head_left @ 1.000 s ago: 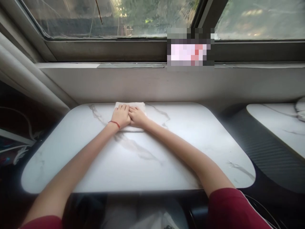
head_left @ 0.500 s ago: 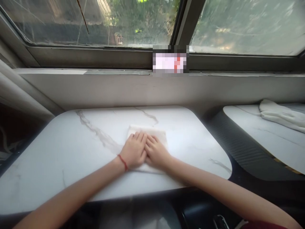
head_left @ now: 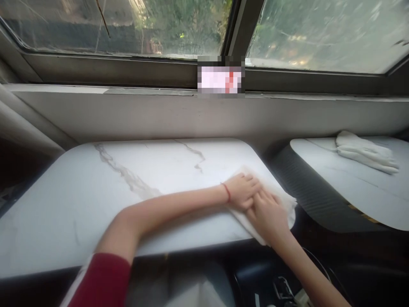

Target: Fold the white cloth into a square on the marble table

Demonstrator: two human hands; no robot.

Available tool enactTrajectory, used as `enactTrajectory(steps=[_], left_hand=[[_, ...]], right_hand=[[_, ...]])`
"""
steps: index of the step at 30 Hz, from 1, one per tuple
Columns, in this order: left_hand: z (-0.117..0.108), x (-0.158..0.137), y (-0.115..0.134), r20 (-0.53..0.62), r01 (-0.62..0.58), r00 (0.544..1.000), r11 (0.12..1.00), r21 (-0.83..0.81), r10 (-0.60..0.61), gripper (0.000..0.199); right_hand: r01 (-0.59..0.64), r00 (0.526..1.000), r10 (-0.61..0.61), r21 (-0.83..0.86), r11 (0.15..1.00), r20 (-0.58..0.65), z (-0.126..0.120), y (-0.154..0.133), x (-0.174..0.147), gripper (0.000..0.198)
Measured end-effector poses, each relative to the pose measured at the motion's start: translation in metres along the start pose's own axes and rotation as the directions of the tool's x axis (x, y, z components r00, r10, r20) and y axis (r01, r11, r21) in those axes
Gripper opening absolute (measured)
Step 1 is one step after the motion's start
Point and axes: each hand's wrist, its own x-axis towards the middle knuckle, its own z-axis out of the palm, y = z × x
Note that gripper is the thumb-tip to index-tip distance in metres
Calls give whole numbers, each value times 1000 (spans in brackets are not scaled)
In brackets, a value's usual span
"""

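Observation:
A white cloth [head_left: 283,200] lies spread over the right end of the white marble-patterned table [head_left: 118,226], its edge reaching the table's rounded right corner. My left hand [head_left: 243,190], with a red string bracelet at the wrist, presses down on the cloth with bent fingers held together. Against its fingertips, my right hand [head_left: 268,216] bears on the same cloth, fingers close together and slightly bent. The fingers of both hands meet and partly overlap, so some fingertips are hidden.
A second marble-patterned table [head_left: 361,187] stands to the right, with a crumpled white cloth [head_left: 366,152] on it. A dark gap separates the two tables. Behind them run a pale wall [head_left: 134,113] and a window frame [head_left: 128,72]. Dark items [head_left: 283,290] are below the front edge.
Both hands have slid the cloth from the table's middle to its right end. The cloth's right edge is now rumpled, and the view has shifted slightly to the right.

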Motion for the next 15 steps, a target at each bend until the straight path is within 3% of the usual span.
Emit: enactTrajectory(steps=[2, 4, 7, 10, 15], left_hand=[[3, 38, -8, -21, -63, 998, 997, -32, 63, 33], [3, 70, -17, -33, -50, 998, 991, -126, 46, 28], [5, 98, -36, -11, 149, 986, 920, -362, -164, 25], [8, 105, -62, 7, 333, 928, 822, -462, -372, 26], [10, 97, -113, -28, 459, 853, 773, -437, -522, 35]], right_hand=[[-100, 995, 100, -46, 994, 1, 0, 25, 3, 24], [-161, 987, 160, -29, 987, -15, 4, 48, 16, 21], [-181, 982, 185, 93, 979, -33, 18, 77, 48, 20], [-201, 979, 204, 157, 967, -1, 36, 88, 84, 21], [-193, 981, 191, 206, 959, 33, 67, 76, 138, 32]])
